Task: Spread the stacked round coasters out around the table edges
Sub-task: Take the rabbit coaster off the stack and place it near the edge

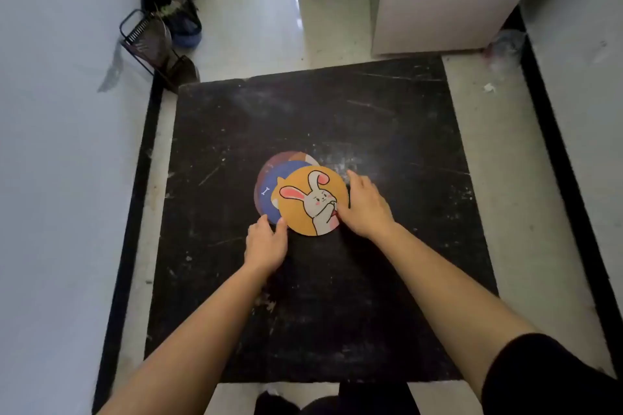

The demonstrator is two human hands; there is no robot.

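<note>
A small stack of round coasters (296,192) sits near the middle of a scuffed black surface (387,131), already fanned a little toward the far left. They look thin, flat, stiff and light, likely to slide easily; a fingertip at the rim, or a pinch there, seems the best hold. The top coaster (313,200) is orange with a white cartoon rabbit with pink ears. Beneath it shows a blue coaster (271,194), then a brown one (274,162). The left hand (266,239) rests relaxed at the stack's near-left rim, fingertips touching. The right hand (364,204) lies flat against the right rim of the top coaster, not clenched, gripping nothing visibly.
</note>
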